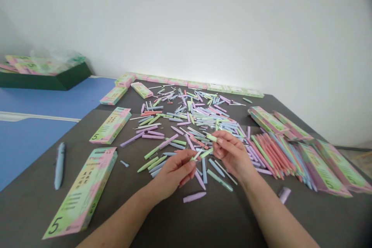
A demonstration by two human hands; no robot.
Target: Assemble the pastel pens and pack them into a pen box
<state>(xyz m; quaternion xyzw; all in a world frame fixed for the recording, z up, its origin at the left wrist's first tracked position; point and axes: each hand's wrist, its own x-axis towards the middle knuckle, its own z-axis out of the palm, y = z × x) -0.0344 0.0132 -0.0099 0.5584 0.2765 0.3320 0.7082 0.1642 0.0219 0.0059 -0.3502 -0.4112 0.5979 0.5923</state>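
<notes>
Nearest, a lilac plastic pen barrel (194,197) lies loose on the dark grey tabletop (221,217), just below both hands. The left hand (174,172) pinches a slim pale pen piece (197,155) between thumb and fingers, its long axis slanting up and right. The right hand (232,154) pinches a short green pen section (211,137), one end pointing left and slightly up. Beyond spreads a heap of pastel pen parts (186,114), with flat pastel cardboard boxes (83,190) around it.
</notes>
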